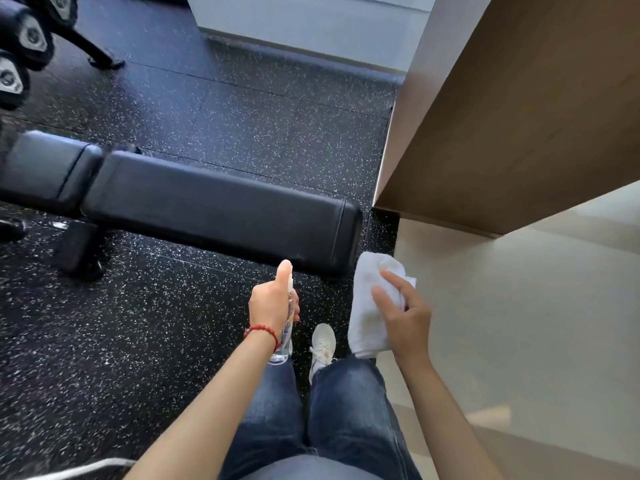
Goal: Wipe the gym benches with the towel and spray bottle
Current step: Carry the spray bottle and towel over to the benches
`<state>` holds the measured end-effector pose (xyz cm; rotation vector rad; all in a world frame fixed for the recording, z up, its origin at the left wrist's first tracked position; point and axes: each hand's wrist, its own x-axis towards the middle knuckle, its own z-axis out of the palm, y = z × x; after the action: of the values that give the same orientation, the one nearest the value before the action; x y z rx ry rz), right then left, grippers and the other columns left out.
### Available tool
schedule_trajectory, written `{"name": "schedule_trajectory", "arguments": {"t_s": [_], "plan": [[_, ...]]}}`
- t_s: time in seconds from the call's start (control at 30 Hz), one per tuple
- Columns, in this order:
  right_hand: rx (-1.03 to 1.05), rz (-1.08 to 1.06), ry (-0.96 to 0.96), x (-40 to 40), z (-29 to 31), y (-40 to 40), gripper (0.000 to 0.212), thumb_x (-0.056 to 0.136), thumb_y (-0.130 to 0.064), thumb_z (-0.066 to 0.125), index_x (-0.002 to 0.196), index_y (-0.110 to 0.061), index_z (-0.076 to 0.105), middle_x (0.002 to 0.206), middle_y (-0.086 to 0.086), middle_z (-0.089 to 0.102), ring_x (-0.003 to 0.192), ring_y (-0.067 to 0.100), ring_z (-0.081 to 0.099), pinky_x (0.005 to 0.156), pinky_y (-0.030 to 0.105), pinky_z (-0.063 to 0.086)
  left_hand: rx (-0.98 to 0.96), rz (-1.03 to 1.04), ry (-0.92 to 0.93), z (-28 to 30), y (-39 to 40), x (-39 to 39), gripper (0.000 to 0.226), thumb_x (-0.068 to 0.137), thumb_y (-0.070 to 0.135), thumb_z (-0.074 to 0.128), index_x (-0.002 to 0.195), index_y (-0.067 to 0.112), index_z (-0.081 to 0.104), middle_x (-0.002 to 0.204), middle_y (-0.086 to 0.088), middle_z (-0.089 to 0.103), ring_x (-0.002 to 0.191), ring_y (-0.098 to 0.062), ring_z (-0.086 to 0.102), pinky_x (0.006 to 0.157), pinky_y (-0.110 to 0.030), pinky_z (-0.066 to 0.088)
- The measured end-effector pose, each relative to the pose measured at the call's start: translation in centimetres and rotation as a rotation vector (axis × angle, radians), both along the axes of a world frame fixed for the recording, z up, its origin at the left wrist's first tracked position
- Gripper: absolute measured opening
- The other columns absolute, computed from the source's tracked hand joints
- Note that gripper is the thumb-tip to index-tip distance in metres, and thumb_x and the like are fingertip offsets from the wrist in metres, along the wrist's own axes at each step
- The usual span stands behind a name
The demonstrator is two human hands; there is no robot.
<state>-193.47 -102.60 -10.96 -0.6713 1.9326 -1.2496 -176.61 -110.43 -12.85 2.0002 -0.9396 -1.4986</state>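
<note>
A black padded gym bench runs from the left edge to just short of the brown wall, on speckled black rubber floor. My left hand grips a clear spray bottle upright, thumb up near its nozzle, just in front of the bench's near edge. My right hand holds a folded white towel beside the bench's right end, not touching the pad.
A brown partition wall rises close on the right, with pale floor beyond it. A rack of dumbbells stands at the far left. The bench's foot sits under it. My legs and a white shoe are below.
</note>
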Motion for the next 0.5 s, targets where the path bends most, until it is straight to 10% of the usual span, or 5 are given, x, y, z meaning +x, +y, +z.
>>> {"name": "schedule_trajectory", "arguments": {"t_s": [0.5], "plan": [[0.054,0.048,-0.040,1.2,-1.4,-7.4,0.027,0.081,-0.008,0.069,0.095,-0.030,0.066,0.097,-0.025,0.061,0.087,-0.018,0.054,0.078,0.003,0.042,0.084,0.100,-0.127,-2.2,-7.7,2.1,0.072,0.062,0.076,0.040,0.034,0.012,0.055,0.047,-0.009,0.062,0.053,-0.027,0.062,0.076,-0.044,0.054]]}}
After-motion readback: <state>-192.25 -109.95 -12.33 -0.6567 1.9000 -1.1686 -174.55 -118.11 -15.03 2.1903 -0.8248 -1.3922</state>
